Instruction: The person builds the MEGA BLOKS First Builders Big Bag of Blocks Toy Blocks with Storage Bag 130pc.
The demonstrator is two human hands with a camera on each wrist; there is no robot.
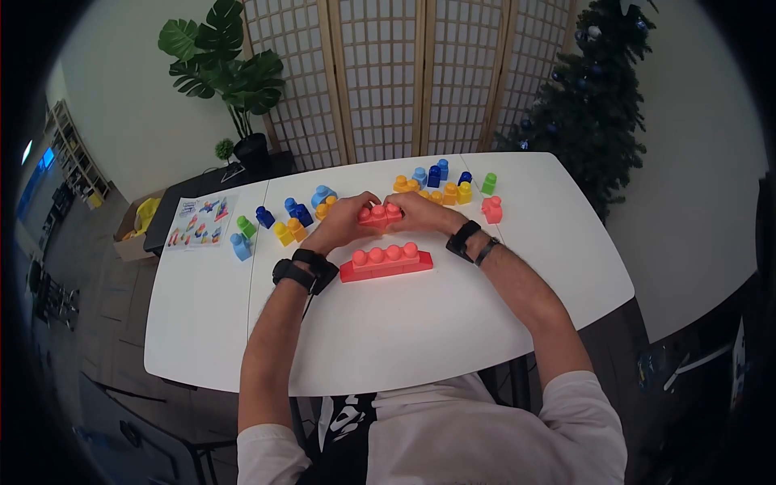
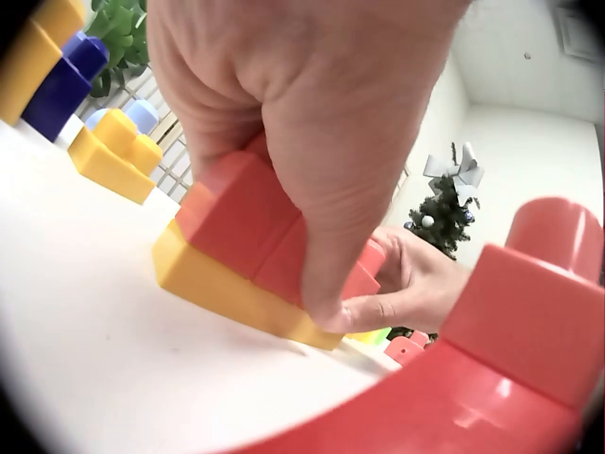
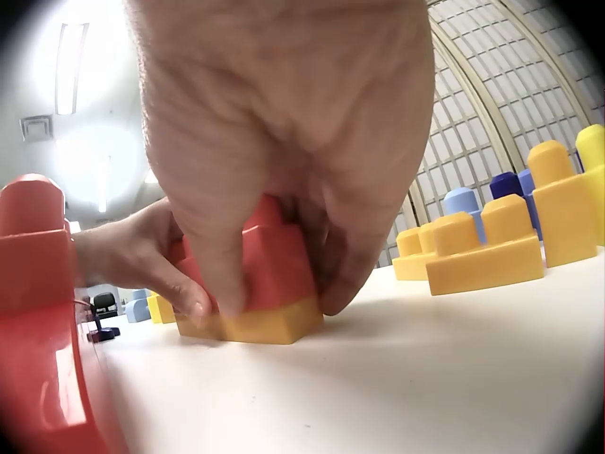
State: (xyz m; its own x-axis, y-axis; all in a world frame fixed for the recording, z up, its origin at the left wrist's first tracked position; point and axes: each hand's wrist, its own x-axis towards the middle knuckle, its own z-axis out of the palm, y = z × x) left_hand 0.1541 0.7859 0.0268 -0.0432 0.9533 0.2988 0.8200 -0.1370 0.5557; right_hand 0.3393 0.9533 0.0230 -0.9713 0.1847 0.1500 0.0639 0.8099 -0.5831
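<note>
Blocks (image 2: 241, 222), red atop yellow, gripped; left hand (image 1: 344, 221), right hand (image 1: 426, 214) hide parts.

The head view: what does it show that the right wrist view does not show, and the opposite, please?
Only the head view shows the printed sheet, leafy plant and decorated tree. Only the right wrist view shows the ceiling vent and, clearly, the yellow layer under the red blocks. Both show the left hand and right hand gripping those blocks, the white table and the folding screen.
</note>
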